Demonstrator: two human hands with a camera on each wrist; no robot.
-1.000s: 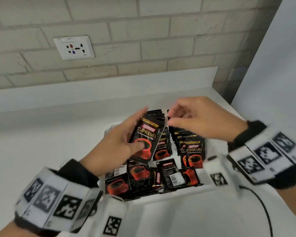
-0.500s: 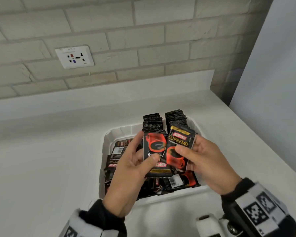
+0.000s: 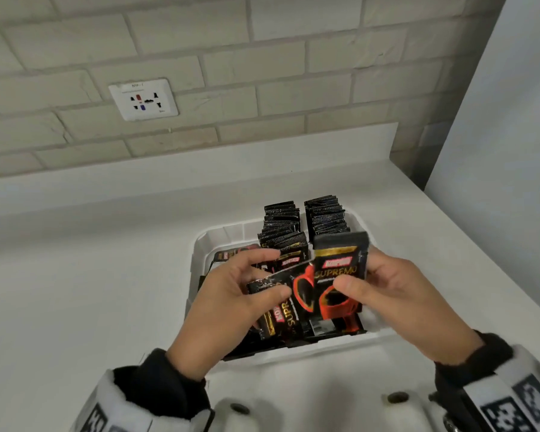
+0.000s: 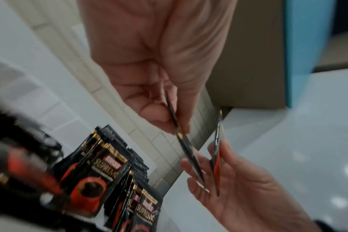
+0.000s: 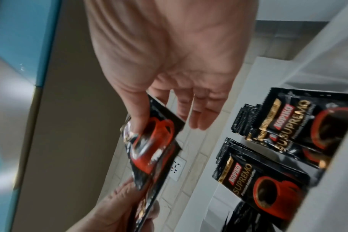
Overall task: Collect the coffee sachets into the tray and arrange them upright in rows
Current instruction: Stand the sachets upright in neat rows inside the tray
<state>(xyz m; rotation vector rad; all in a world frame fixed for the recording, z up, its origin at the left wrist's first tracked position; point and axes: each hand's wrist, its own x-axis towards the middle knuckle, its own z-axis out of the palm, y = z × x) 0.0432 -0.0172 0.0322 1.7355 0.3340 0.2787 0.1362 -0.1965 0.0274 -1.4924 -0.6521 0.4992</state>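
Note:
A white tray [image 3: 328, 349] on the counter holds black-and-red coffee sachets. Two upright rows [image 3: 303, 226] stand at its back, and loose sachets [image 3: 228, 255] lie flat at the left and front. Above the tray my left hand [image 3: 275, 274] pinches one sachet [image 3: 286, 304] that is turned sideways. My right hand [image 3: 360, 275] pinches a second sachet [image 3: 337, 272] upright, overlapping the first. In the left wrist view the left-hand sachet [image 4: 179, 133] shows edge-on between thumb and fingers. In the right wrist view my thumb presses the right-hand sachet [image 5: 157, 138], beside the upright rows [image 5: 258, 185].
The tray sits on a white counter [image 3: 91, 291] against a brick wall with a socket plate [image 3: 143, 99]. A tall white panel [image 3: 505, 120] closes off the right side. Bare counter lies to the left of the tray.
A second ago only my left hand held a sachet, with the right hand over the rows. Now each hand holds one, close together nearer me, and the left sachet has turned sideways.

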